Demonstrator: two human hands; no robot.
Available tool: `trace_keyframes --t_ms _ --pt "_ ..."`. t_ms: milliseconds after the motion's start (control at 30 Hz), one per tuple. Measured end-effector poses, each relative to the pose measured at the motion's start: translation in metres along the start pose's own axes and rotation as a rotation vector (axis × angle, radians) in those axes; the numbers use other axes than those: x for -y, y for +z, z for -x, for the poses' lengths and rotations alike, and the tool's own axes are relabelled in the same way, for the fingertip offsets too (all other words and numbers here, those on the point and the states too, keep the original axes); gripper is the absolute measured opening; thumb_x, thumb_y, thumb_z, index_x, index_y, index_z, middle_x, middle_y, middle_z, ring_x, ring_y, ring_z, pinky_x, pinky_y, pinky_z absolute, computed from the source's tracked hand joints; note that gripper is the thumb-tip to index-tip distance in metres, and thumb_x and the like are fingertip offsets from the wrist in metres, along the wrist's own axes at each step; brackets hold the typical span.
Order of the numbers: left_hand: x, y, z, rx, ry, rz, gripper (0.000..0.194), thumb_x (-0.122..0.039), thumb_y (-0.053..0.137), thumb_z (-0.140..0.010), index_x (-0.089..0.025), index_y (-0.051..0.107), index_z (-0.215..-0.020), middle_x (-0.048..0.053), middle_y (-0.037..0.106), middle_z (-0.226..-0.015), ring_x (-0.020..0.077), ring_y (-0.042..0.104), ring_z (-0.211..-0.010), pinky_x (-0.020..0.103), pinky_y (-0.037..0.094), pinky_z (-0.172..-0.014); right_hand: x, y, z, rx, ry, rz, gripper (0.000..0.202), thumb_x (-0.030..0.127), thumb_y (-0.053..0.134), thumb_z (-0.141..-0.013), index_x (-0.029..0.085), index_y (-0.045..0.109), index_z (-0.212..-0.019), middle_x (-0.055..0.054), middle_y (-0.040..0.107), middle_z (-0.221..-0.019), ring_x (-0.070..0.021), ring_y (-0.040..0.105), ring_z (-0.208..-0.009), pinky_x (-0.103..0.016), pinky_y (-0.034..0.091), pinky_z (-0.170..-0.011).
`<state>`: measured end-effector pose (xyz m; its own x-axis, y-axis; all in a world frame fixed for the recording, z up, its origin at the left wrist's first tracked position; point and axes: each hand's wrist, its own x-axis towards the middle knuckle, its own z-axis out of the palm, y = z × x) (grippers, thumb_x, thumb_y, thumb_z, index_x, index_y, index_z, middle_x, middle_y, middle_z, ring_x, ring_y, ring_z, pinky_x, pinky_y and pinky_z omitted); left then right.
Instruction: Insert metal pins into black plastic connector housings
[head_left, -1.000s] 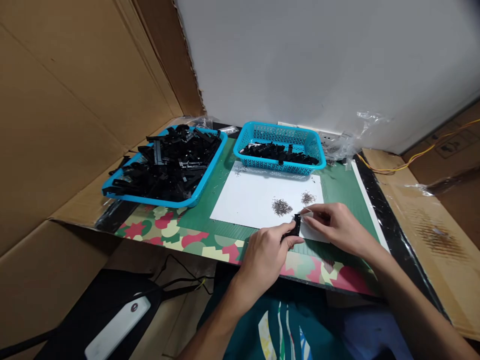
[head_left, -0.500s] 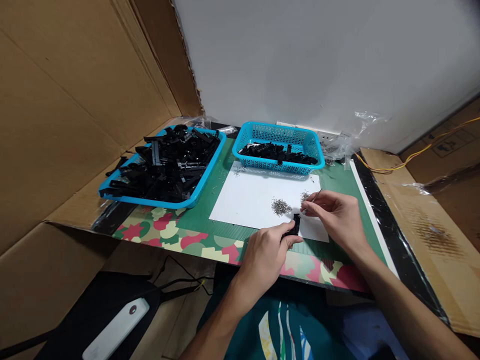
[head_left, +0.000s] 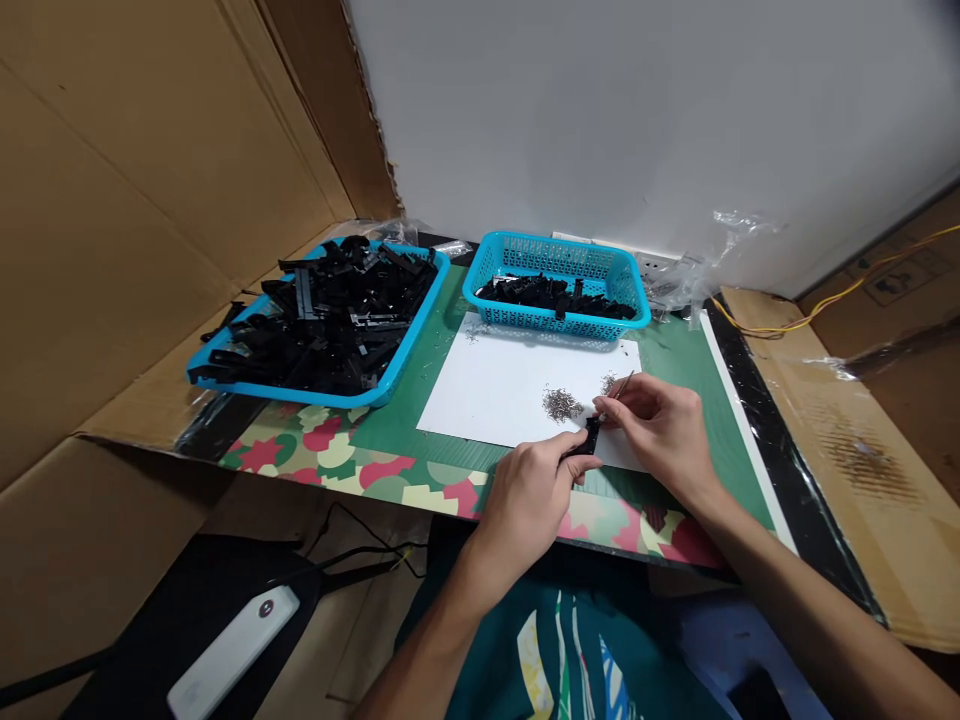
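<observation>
My left hand (head_left: 536, 480) is closed on a small black plastic part (head_left: 591, 432), pinched between thumb and fingers near the front edge of the white paper. Just right of it, my right hand (head_left: 660, 420) is closed on a slim metal tool (head_left: 624, 384), its kind unclear. The right fingertips are close beside the part's upper end; whether they touch it I cannot tell. A pile of tiny metal pieces (head_left: 561, 404) lies left of the black part. Behind the right fingers is a smaller pile of metal pieces (head_left: 608, 383), partly hidden.
White paper (head_left: 480, 390) lies on a green mat (head_left: 405, 425). At the left, a blue tray (head_left: 405, 355) is heaped with black plastic parts; a blue basket (head_left: 559, 322) behind the paper holds more. Cardboard (head_left: 150, 200) walls the left side. Clear plastic wrap (head_left: 686, 285) lies at the back right.
My right hand has moved slightly left, bringing its fingertips closer to the black part. My left hand keeps its hold. The whole view has shifted a little.
</observation>
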<state>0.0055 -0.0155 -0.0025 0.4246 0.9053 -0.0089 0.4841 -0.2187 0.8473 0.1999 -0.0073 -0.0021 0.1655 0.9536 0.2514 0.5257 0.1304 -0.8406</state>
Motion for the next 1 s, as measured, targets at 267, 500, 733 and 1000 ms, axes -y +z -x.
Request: trace_keyframes --t_ms 267,500,733,1000 --pt "-0.002 -0.003 0.003 -0.018 -0.002 0.057 0.027 -0.032 0.056 -0.103 -0.027 0.078 -0.117 0.000 0.077 -0.081 0.0179 0.069 -0.070 0.027 0.047 -0.064 0.003 0.007 0.006 -0.068 -0.031 -0.096 0.023 0.038 0.075 -0.092 0.020 0.067 -0.080 -0.003 0.074 -0.071 -0.0188 0.072 -0.062 -0.029 0.057 -0.060" --pt "-0.013 -0.030 -0.011 -0.211 0.132 0.221 0.039 -0.048 0.057 -0.104 -0.021 0.075 -0.126 0.008 0.079 -0.114 0.0216 0.073 -0.094 0.029 0.055 -0.079 0.001 0.008 0.014 -0.246 -0.199 -0.041 0.015 0.036 0.068 -0.099 0.022 0.067 -0.094 -0.002 0.074 -0.075 -0.0186 0.071 -0.063 -0.031 0.060 -0.065" --pt "-0.040 -0.090 -0.116 -0.378 0.326 -0.299 0.032 -0.033 0.050 -0.109 -0.017 0.076 -0.117 0.009 0.078 -0.118 0.0220 0.071 -0.102 0.032 0.053 -0.089 -0.003 0.013 0.015 -0.093 -0.278 -0.027 0.013 0.033 0.065 -0.100 0.023 0.067 -0.093 -0.002 0.073 -0.077 -0.0184 0.072 -0.064 -0.029 0.060 -0.064" --pt "-0.047 -0.074 -0.194 -0.136 0.358 -0.574 0.022 -0.029 0.066 -0.100 -0.014 0.081 -0.095 0.015 0.077 -0.108 0.0317 0.066 -0.114 0.048 0.040 -0.111 -0.004 0.013 0.013 -0.077 -0.285 -0.026 0.019 0.039 0.061 -0.102 0.023 0.066 -0.093 -0.002 0.071 -0.075 -0.0177 0.070 -0.062 -0.028 0.060 -0.063"
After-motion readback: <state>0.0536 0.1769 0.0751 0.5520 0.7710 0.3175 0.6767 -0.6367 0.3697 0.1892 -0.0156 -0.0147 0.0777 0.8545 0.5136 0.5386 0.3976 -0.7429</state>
